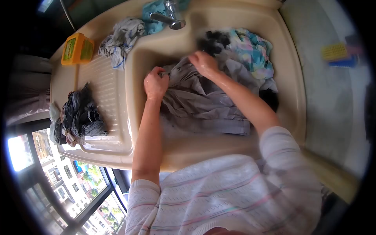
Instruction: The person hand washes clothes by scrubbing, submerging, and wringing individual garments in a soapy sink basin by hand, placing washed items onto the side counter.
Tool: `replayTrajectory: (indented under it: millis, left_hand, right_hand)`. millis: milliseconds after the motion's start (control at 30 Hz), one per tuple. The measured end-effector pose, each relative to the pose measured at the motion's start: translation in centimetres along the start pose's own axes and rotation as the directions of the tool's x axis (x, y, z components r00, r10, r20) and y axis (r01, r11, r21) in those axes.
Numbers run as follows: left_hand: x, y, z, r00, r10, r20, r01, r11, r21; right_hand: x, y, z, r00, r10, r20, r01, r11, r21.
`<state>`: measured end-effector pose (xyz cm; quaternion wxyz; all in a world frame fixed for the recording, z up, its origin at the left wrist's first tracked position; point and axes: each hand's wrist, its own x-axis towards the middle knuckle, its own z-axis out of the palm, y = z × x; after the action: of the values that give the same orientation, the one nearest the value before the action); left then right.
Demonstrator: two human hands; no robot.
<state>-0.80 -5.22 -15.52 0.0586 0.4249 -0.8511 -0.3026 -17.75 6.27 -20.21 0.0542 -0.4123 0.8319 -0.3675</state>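
A wet grey-brown garment [196, 100] lies bunched in the beige sink basin [291, 78]. My left hand [156, 82] is closed at the garment's left edge, near the basin wall, with its fingers curled round the cloth. Slightly higher and to the right, my right hand [203, 64] is closed on the upper part of the same garment and a little blurred. Behind the right hand sit a black cloth [215, 41] and a blue, pink and white patterned cloth [252, 51]. Another dark cloth [268, 100] shows at the right, partly covered by my right forearm.
A chrome faucet [172, 15] overhangs the basin's back edge. On the ribbed drainboard [111, 94] are a yellow-orange container [78, 49], a crumpled grey-white cloth [123, 37] and dark wrung-out clothes [83, 111]. Teal cloth [153, 25] lies by the faucet. Windows stand at lower left.
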Motion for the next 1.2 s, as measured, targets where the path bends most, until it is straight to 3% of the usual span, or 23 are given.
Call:
replayTrajectory:
  millis: [33, 100, 167, 233, 267, 333, 367, 433, 500, 533, 567, 667, 700, 733, 767, 833, 933, 1000, 1033, 1067, 1133, 1167, 1200]
  left_hand:
    - [-0.1, 0.0, 0.2, 0.982, 0.117, -0.150, -0.103, 0.990, 0.097]
    - [-0.7, 0.8, 1.1, 0.846, 0.368, -0.386, -0.244, 0.911, 0.333]
    - [-1.3, 1.9, 2.5, 0.899, 0.418, -0.129, -0.368, 0.883, 0.292]
    - [-2.2, 2.0, 4.8, 0.932, 0.318, 0.176, -0.359, 0.882, 0.304]
    - [-1.6, 1.4, 5.0, 0.945, 0.207, 0.252, -0.261, 0.943, 0.205]
    - [0.1, -0.4, 4.8, 0.902, 0.003, 0.431, -0.022, 0.999, 0.039]
    - [0.4, -1.5, 5.0, 0.899, -0.080, 0.431, 0.191, 0.956, -0.223]
    - [0.4, -3.7, 5.3, 0.837, -0.233, 0.494, 0.535, 0.537, -0.652]
    - [0.4, -3.5, 4.2, 0.772, -0.197, 0.605, 0.622, 0.436, -0.651]
    - [-0.2, -2.8, 3.9, 0.771, -0.140, 0.621, 0.625, 0.349, -0.698]
    - [-0.5, -2.0, 3.7, 0.774, -0.080, 0.628, 0.625, 0.251, -0.739]
    - [-0.9, -0.4, 3.9, 0.754, 0.071, 0.653, 0.649, 0.066, -0.758]
    - [-1.2, 0.0, 3.7, 0.763, 0.028, 0.646, 0.640, 0.110, -0.761]
    - [-1.6, 0.5, 3.5, 0.769, -0.015, 0.639, 0.633, 0.157, -0.758]
    - [-1.9, 0.6, 3.3, 0.776, -0.054, 0.629, 0.625, 0.203, -0.754]
    - [-1.2, -0.3, 4.3, 0.762, 0.031, 0.647, 0.643, 0.079, -0.762]
    - [-2.6, 2.5, 3.3, 0.865, 0.007, 0.502, 0.502, 0.001, -0.865]
    - [-2.7, 1.1, 4.0, 0.949, 0.210, 0.233, 0.141, 0.379, -0.915]
    - [-1.0, -2.3, 6.1, 0.897, 0.408, 0.169, -0.174, 0.679, -0.713]
    - [-0.4, -3.0, 7.4, 0.959, 0.214, 0.184, 0.011, 0.624, -0.782]
    - [0.1, -3.3, 9.8, 0.944, -0.190, 0.271, 0.325, 0.371, -0.870]
    - [-0.1, -3.1, 10.3, 0.863, -0.371, 0.342, 0.433, 0.194, -0.880]
    - [-0.2, -2.5, 10.0, 0.863, -0.353, 0.360, 0.421, 0.111, -0.900]
  right_hand:
    - [-0.8, 0.3, -1.9, 0.998, -0.056, 0.003, 0.056, 0.995, 0.085]
    - [-3.9, 1.1, -4.0, 0.995, -0.089, 0.038, 0.090, 0.995, -0.039]
    - [-8.3, 1.8, -3.6, 0.934, -0.322, 0.155, 0.357, 0.845, -0.398]
    - [-10.9, 9.1, 1.9, 0.876, -0.132, 0.465, 0.357, 0.824, -0.439]
    - [-11.4, 11.2, 3.8, 0.806, -0.025, 0.592, 0.358, 0.816, -0.453]
    - [-8.4, 7.0, 0.9, 0.823, 0.019, 0.568, 0.202, 0.925, -0.323]
    - [-6.6, 4.7, -1.2, 0.827, 0.046, 0.560, 0.117, 0.961, -0.251]
    - [-2.6, 4.4, -4.3, 0.902, 0.199, 0.384, -0.275, 0.949, 0.154]
    - [0.8, 5.4, -5.1, 0.942, 0.309, 0.130, -0.333, 0.911, 0.244]
    - [0.2, 3.8, -4.3, 0.970, 0.242, -0.017, -0.225, 0.922, 0.314]
    - [-1.2, 4.1, -1.8, 0.989, 0.126, -0.072, -0.115, 0.983, 0.142]
    - [-5.4, 0.3, -0.6, 0.937, -0.027, 0.348, 0.045, 0.998, -0.043]
    - [-6.0, 1.3, 0.9, 0.891, -0.093, 0.445, 0.134, 0.989, -0.062]
    - [-5.7, 3.7, 3.3, 0.887, 0.002, 0.463, -0.022, 0.999, 0.037]
    - [-4.6, 4.5, 4.8, 0.924, 0.120, 0.363, -0.053, 0.980, -0.189]
    - [-3.2, 1.6, 4.1, 0.878, 0.315, 0.361, -0.280, 0.949, -0.147]
    - [-6.9, -8.7, -0.1, 0.971, -0.102, 0.215, 0.053, 0.974, 0.220]
    - [-9.2, -11.9, -0.2, 0.926, -0.369, 0.081, 0.326, 0.888, 0.323]
    - [-9.4, -12.4, 0.5, 0.883, -0.469, 0.025, 0.439, 0.842, 0.314]
    - [-8.3, -10.2, 3.7, 0.819, -0.540, -0.196, 0.573, 0.791, 0.215]
    - [-3.2, -6.4, 5.2, 0.996, -0.091, 0.012, 0.078, 0.911, 0.405]
    - [-1.5, -3.8, 5.1, 0.990, -0.047, 0.130, 0.006, 0.955, 0.297]
    - [0.3, -1.3, 5.0, 0.969, -0.003, 0.246, -0.041, 0.984, 0.173]
